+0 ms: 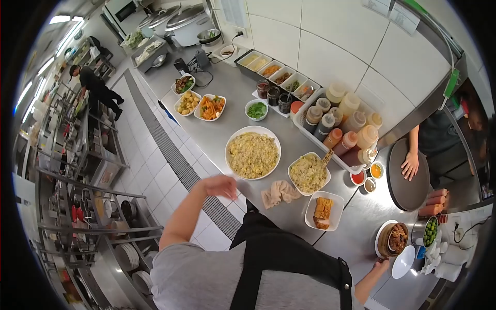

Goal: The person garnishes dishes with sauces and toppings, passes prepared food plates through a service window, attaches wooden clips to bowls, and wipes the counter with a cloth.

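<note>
Meat bowl (394,238) sits by the right hand (381,265), whose grip, like the blurred left hand's (220,186), I cannot tell.

Fried rice (253,152) lies on a serving plate (227,153) ahead of the left fingers (230,191); rightward come a cloth (279,195), then a rice bowl (295,184) and cutlet dish (337,209). Ahead of the right fingers (383,262), an underplate (379,233) bears a meat bowl (384,239); an empty dish (403,262) lies right
</note>
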`<state>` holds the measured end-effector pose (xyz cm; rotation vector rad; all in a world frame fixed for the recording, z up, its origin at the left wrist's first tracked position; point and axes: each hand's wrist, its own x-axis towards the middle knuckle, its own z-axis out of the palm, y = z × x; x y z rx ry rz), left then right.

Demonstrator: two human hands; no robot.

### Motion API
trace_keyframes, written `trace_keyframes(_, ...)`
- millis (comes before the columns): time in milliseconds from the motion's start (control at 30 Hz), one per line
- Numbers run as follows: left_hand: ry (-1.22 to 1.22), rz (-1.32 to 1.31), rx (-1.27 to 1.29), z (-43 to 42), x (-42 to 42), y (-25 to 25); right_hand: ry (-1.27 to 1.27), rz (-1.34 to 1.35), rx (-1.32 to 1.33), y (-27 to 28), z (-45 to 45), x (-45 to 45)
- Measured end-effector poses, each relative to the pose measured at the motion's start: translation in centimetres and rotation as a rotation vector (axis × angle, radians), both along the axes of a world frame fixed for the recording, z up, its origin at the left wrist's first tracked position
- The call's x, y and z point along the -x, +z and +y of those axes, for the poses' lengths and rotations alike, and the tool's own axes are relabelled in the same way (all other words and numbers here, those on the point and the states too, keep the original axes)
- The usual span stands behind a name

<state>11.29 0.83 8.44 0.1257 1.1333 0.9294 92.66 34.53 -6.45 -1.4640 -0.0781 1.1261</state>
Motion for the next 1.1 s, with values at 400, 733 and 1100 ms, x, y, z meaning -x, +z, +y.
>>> trace_keyframes(400,1.441,0.395,-0.204,1.3,28.9,-7.7,-0.020,0.033,0.050,2.8,-0.7,5.2)
trace_keyframes(733,1.637,0.411,-0.339,4.3,33.8,-9.6,-0.058,-0.166,0.090,6.6,-7.9,10.8)
trace_keyframes(1100,1.161,0.705,-0.408,-1.7,30.2,2.7,0.231,-1.331,-0.865,24.9,-1.4,34.2)
